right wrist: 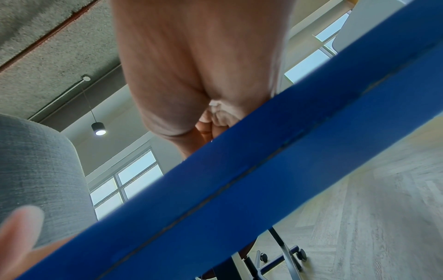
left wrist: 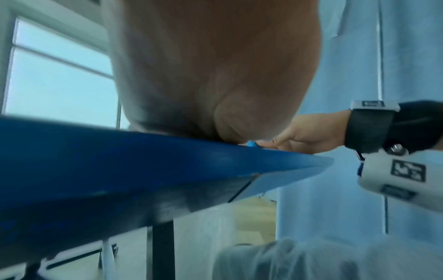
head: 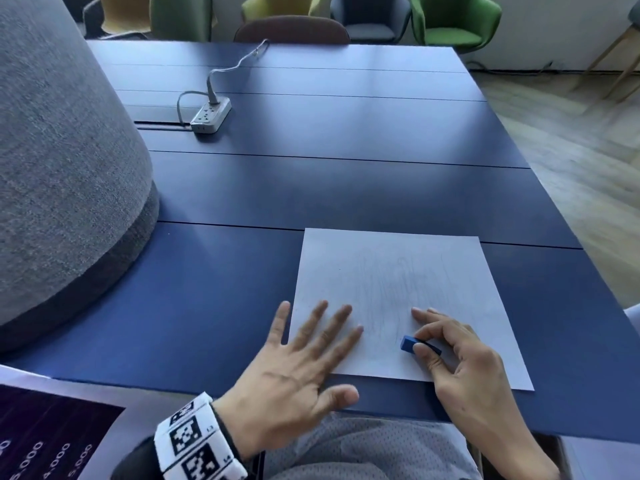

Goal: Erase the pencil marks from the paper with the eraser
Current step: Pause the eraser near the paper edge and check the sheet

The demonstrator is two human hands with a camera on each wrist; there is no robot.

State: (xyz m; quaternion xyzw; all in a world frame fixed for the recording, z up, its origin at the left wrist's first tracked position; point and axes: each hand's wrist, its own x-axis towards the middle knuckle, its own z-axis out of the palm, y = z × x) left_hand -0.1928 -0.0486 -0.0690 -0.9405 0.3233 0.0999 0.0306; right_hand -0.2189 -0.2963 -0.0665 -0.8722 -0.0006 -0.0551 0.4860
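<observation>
While a wide blue table (head: 311, 188) fills the head view, a grey fabric-covered form (head: 62, 150) rises at its left side and a row of chairs (head: 453, 22) in green, yellow and dark tones stands beyond the far edge. Near the table's front edge lies a white sheet of paper (head: 398, 271), its middle covered in faint pencil marks (head: 405, 285) that run mostly up and down the page. A white power strip (head: 210, 116) with its grey cord sits well apart from the sheet, toward the far left of the tabletop.

The person's left hand (head: 298, 379) lies flat with fingers straight and spread: the index, middle and ring fingers rest on the paper's lower left corner, the little finger lies on the bare table just beside the sheet's left edge, and the thumb stretches along the table's front edge. A wristband printed with black-and-white square codes (head: 194, 441) wraps that wrist.

The right hand (head: 464, 362) rests on the lower part of the sheet and pinches a small blue eraser (head: 410, 342) between thumb and curled fingers, its index finger reaching forward past it. The eraser's blue end pokes out to the left of the fingertips and touches the paper at the lower edge of the scribbles. In the left wrist view the eraser shows as a small blue tip at the table's surface, just ahead of the right hand's fingers.
</observation>
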